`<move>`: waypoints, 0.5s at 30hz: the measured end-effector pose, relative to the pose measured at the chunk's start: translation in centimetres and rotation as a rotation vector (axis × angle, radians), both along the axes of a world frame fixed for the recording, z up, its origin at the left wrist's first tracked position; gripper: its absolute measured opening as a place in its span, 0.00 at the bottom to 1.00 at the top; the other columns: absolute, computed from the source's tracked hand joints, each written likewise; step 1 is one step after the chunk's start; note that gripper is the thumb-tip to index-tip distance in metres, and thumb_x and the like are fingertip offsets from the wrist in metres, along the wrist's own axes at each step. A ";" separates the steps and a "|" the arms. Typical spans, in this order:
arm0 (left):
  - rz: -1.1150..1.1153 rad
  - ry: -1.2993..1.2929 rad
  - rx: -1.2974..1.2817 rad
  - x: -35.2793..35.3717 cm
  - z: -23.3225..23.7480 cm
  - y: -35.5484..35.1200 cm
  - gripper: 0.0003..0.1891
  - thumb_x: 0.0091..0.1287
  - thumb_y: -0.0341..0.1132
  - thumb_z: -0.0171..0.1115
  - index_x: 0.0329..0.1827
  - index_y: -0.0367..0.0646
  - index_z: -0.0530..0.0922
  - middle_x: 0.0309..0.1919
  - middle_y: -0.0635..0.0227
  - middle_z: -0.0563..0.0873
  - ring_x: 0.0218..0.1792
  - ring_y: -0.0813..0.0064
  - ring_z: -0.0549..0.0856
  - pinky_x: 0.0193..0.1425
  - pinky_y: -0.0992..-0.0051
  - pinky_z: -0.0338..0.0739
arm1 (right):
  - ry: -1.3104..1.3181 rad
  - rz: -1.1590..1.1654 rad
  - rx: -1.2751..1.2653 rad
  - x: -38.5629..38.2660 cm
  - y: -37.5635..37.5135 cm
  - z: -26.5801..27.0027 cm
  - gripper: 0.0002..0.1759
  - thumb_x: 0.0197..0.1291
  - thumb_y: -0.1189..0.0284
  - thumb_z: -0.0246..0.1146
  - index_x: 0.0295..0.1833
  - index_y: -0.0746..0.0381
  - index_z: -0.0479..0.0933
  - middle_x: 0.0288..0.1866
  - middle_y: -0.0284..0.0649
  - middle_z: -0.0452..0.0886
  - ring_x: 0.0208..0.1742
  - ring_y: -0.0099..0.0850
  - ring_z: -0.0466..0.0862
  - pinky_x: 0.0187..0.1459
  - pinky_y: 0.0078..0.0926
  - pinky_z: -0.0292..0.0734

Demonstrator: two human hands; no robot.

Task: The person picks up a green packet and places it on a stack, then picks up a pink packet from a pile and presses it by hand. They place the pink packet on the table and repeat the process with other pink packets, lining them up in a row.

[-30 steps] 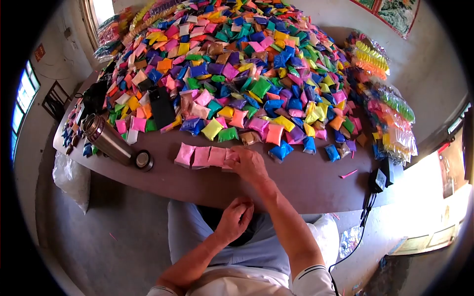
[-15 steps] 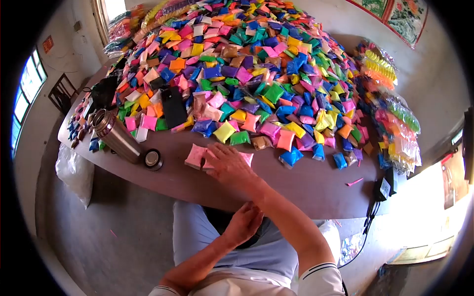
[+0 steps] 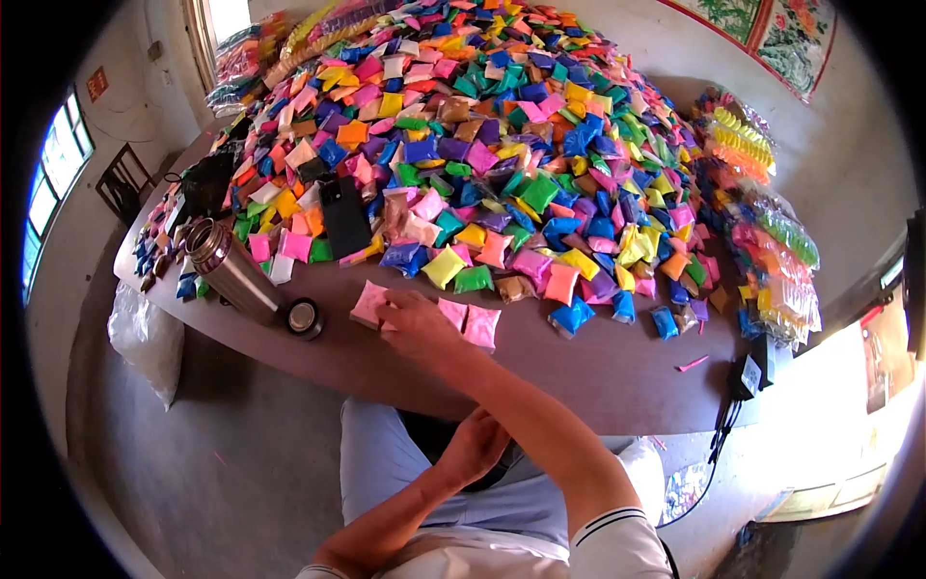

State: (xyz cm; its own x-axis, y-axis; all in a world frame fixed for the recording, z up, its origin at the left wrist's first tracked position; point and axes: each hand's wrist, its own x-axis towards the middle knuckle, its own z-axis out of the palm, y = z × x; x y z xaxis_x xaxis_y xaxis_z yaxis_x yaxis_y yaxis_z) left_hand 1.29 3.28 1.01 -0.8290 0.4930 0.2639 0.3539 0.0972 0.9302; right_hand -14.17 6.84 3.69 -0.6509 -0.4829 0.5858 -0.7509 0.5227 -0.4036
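Three small pink packets lie in a row near the table's front edge: a left one, a middle one and a right one. Reaching across to the left, my right hand has its fingers bent down and closed at the right edge of the left packet. The middle and right packets lie just beyond its knuckles. My left hand is held low over my lap, its fingers curled in. My right forearm partly covers its fingertips, so I cannot see what is in it.
A large heap of colourful packets covers the table. At the left stand an open steel flask and its lid. A black phone lies against the heap. Strips of bagged packets and a black box with cables are at the right.
My right hand has moved slightly left, and its fingers have drawn in at the left pink packet. The middle and right packets show more fully. My left hand stays low, its fingers now more hidden.
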 end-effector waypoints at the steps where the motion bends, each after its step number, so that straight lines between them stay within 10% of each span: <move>1: -0.009 0.025 0.041 0.0 0.4 0.2 0.10 0.67 0.28 0.57 0.48 0.33 0.77 0.48 0.51 0.81 0.53 0.51 0.79 0.58 0.66 0.73 | 0.003 -0.083 -0.029 0.8 1.2 0.7 0.12 0.50 0.76 0.61 0.43 0.65 0.77 0.47 0.47 0.77 0.54 0.42 0.76 0.58 0.37 0.72; 9: 0.079 0.170 -0.042 0.8 -0.1 0.6 0.05 0.63 0.23 0.59 0.39 0.30 0.79 0.45 0.52 0.81 0.46 0.55 0.82 0.52 0.66 0.79 | -0.197 -0.581 -0.011 6.2 9.9 1.8 0.12 0.52 0.75 0.65 0.44 0.63 0.80 0.43 0.46 0.79 0.46 0.46 0.80 0.45 0.41 0.76; 15: 0.102 0.282 -0.069 0.8 0.0 0.6 0.05 0.61 0.23 0.60 0.38 0.29 0.79 0.44 0.52 0.81 0.44 0.56 0.82 0.50 0.67 0.79 | -0.148 -0.464 -0.202 5.1 7.8 0.0 0.07 0.53 0.75 0.64 0.38 0.64 0.78 0.40 0.49 0.78 0.41 0.50 0.80 0.42 0.42 0.77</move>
